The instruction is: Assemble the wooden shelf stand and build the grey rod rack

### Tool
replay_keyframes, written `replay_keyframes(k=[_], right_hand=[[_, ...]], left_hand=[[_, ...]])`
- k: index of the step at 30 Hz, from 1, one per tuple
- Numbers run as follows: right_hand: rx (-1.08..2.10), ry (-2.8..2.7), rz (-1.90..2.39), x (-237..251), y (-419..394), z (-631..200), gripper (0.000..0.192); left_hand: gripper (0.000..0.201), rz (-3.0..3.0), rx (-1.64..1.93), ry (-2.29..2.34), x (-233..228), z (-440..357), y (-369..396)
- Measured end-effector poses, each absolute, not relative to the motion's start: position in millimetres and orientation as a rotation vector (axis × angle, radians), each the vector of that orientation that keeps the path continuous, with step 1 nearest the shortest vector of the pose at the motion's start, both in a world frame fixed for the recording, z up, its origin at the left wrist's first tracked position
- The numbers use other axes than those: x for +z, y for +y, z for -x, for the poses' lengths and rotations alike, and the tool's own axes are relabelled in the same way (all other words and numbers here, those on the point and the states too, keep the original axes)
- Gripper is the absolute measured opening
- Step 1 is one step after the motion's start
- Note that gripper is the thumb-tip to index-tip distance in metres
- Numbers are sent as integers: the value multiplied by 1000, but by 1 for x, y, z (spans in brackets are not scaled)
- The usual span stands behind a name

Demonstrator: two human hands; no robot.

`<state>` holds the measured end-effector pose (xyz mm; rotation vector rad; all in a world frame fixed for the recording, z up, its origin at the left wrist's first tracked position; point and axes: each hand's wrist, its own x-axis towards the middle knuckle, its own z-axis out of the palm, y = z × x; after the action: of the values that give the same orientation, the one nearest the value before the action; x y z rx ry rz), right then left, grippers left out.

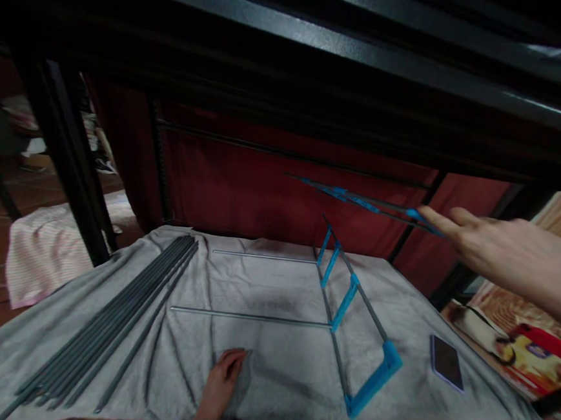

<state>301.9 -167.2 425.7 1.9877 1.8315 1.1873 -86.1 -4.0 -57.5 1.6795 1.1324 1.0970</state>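
My right hand (509,260) is raised at the right and grips a thin frame piece of grey rods with blue connectors (359,200), held roughly level in the air. Below it, a partly built rack of grey rods and blue plastic connectors (350,306) stands on a grey cloth (273,365). Two rods run left from the rack along the cloth. My left hand (221,380) rests flat on the cloth near the front edge, fingers together, holding nothing.
A bundle of several loose grey rods (121,314) lies at the left of the cloth. A phone (446,362) lies face down at the right. A black metal shelf frame (323,38) hangs overhead, with a leg (66,154) at the left.
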Motion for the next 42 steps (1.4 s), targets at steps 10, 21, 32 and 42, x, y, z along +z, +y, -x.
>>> replay_keyframes(k=[10,21,32,42], right_hand=[[877,2149,-1899,417,-33,-162,59],[-1282,2394,-2904,333,61,-106,14],[-2630,2016,-2802,273,58,-44,24],[-3223,1982,-2587,236,74,34,22]], left_hand=[[39,-1428,1126,1127,-44,98,-13],[44,-1522,1442,1187,37,114,13],[53,-1486,1226,861,82,86,-17],[65,-1357,1226,1093,91,144,-52]])
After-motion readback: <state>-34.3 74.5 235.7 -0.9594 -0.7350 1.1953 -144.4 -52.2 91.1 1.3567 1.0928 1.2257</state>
